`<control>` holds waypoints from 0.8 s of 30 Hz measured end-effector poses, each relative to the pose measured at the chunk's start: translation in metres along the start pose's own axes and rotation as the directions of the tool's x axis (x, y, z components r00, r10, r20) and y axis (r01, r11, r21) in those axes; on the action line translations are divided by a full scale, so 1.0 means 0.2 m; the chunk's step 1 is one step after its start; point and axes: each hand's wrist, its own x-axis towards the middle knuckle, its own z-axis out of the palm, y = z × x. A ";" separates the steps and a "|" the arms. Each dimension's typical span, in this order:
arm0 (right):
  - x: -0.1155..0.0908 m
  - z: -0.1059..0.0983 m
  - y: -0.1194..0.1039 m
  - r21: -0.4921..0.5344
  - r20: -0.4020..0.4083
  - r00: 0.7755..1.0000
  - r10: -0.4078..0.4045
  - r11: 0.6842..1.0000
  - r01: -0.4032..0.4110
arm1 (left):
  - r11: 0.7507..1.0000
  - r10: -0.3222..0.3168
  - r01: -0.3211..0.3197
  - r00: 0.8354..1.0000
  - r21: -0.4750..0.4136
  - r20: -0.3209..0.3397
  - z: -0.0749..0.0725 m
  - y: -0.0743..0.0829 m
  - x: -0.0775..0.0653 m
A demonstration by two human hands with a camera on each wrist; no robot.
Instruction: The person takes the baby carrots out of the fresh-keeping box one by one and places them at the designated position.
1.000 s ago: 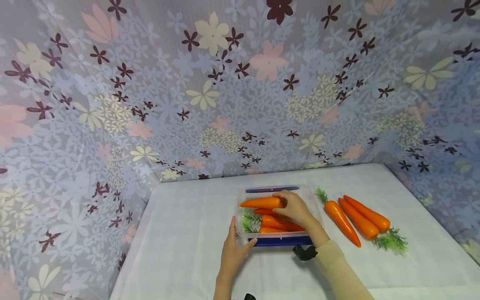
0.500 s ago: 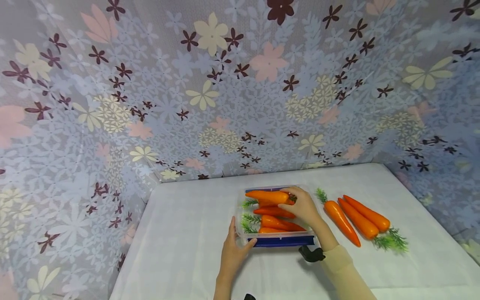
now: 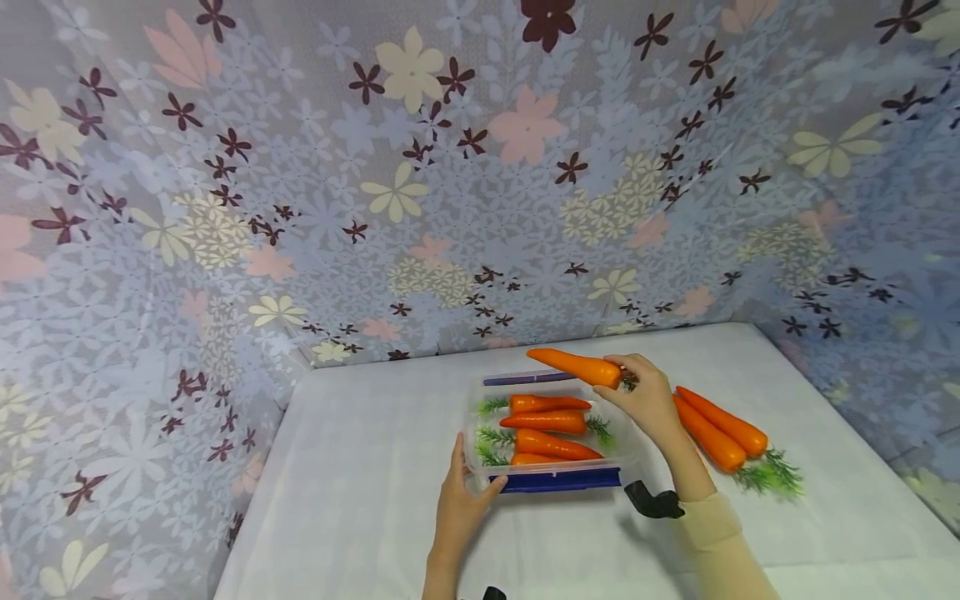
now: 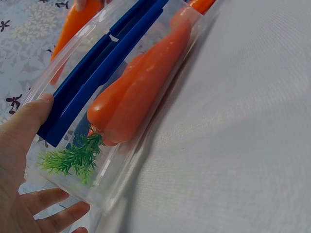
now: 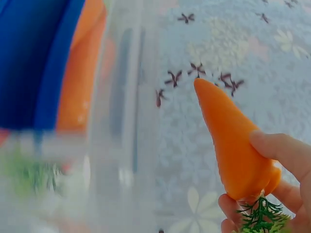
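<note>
Orange carrot [image 3: 577,366] in right hand [image 3: 647,397] points tip leftward, long axis crosswise.

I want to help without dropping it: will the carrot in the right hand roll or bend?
The carrot may roll in a curve, since it's round and tapers to a tip. It's probably stiff: it sticks out straight while the right hand grips only its thick end. Its smooth skin might slip.

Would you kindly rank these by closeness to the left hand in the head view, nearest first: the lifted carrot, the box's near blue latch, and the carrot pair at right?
1. Near blue latch: front of the box, beside the left hand.
2. Lifted carrot: in the right hand, farther back.
3. Carrot pair: on the table, farther right.
</note>
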 end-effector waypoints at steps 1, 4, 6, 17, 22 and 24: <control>0.00 -0.02 0.01 -0.009 -0.015 1.000 0.006 1.000 -0.006 | 1.000 -0.001 0.001 1.000 -0.001 0.000 0.00 0.00 0.00; 0.00 -0.08 0.04 -0.039 -0.069 0.998 0.013 0.999 -0.016 | 1.000 -0.003 0.003 1.000 -0.010 -0.006 0.01 0.00 0.01; -0.01 -0.12 0.07 -0.052 -0.106 0.994 0.014 0.998 -0.020 | 1.000 -0.017 0.017 1.000 -0.014 -0.006 0.01 0.01 0.01; -0.09 -0.32 0.26 -0.091 -0.259 0.961 0.095 0.988 -0.122 | 1.000 -0.021 0.021 1.000 0.010 -0.003 0.01 0.00 0.01; -0.11 -0.44 0.35 -0.122 -0.297 0.942 0.157 0.972 -0.200 | 1.000 -0.025 0.025 1.000 0.001 -0.009 0.01 0.01 0.01; -0.12 -0.48 0.39 -0.139 -0.314 0.933 0.178 0.963 -0.231 | 1.000 -0.024 0.024 1.000 0.002 -0.012 0.01 0.01 0.01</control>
